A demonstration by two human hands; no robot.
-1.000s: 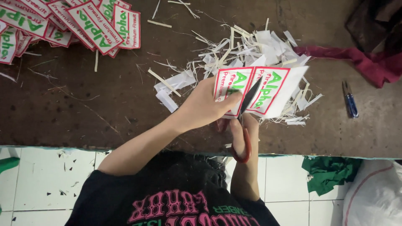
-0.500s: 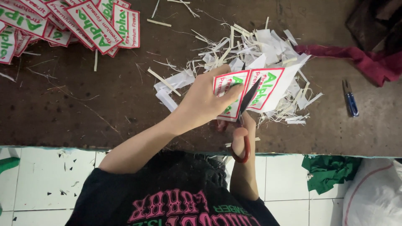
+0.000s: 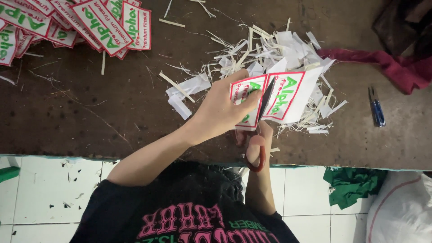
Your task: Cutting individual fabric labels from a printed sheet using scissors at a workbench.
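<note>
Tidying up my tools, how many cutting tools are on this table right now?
2. The red-handled scissors are in the right hand, cutting the label sheet; small blue snips lie at the table's right. Scraps may hide others.

Dark, rough, scuffed wooden worktop [image 3: 90, 117]; matt white paper offcuts [image 3: 270, 49]; red-bordered woven cloth label strip [image 3: 283, 96] showing matt; red plastic-handled, dark metal-bladed scissors [image 3: 258, 148].
</note>
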